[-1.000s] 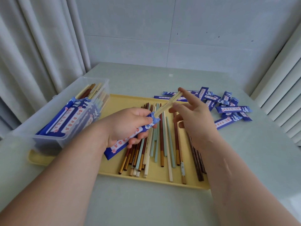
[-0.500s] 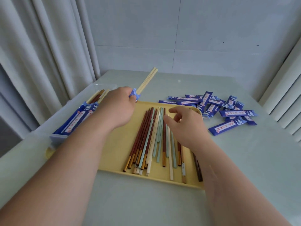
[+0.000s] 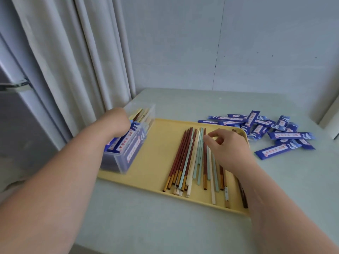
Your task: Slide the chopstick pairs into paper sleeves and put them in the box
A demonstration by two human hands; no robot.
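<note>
My left hand (image 3: 117,122) reaches into the clear plastic box (image 3: 126,163) at the left end of the yellow tray (image 3: 156,154). Its fingers are hidden behind the wrist and blurred. Several sleeved chopstick pairs (image 3: 134,139) in blue paper lie in the box, their bare ends pointing to the far side. My right hand (image 3: 229,146) hovers over the loose chopsticks (image 3: 185,162) on the tray, fingers loosely curled. The thumb tip is near a pale green one, and nothing is gripped. Several empty blue paper sleeves (image 3: 282,135) lie heaped on the table to the right of the tray.
A grey-green table (image 3: 165,226) carries everything. White curtains (image 3: 73,61) hang close behind the box on the left. A wall stands behind the table, and a white slatted panel (image 3: 330,121) stands at the far right.
My left hand carried the sleeved cream pair left and down to the box. My right hand stayed over the loose chopsticks. The head camera has turned left and up.
</note>
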